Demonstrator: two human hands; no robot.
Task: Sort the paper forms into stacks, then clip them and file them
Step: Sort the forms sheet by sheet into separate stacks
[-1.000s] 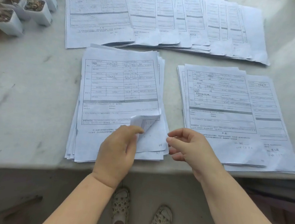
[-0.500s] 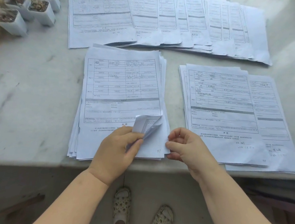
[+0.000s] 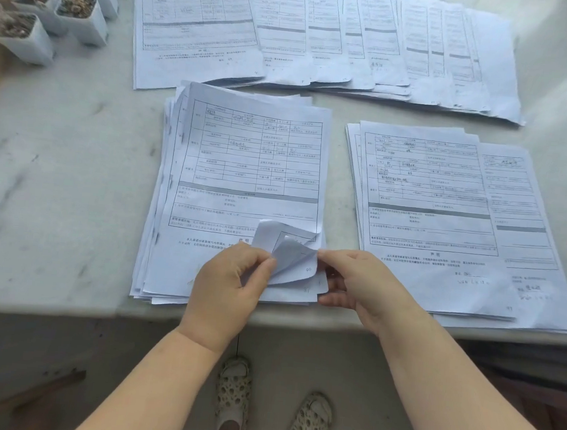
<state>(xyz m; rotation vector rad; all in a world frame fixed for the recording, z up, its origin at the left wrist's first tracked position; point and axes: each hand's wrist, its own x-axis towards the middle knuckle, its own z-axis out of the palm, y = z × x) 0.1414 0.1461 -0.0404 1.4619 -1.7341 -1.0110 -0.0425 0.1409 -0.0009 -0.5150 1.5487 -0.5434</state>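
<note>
The left hand (image 3: 232, 279) pinched the curled bottom-right corners (image 3: 286, 246) of the top sheets of the near stack (image 3: 243, 184) on the marble table (image 3: 54, 194), thumb and fingers closed on the paper. The right hand (image 3: 361, 287) pinched the edge of one lifted corner from the other side. A second stack (image 3: 447, 212) lay just right, and fanned forms (image 3: 325, 36) lay behind, near white pots (image 3: 79, 22)

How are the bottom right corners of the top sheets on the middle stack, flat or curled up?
Curled up. Two corners of the middle stack are lifted, pinched by left hand and right hand.
</note>
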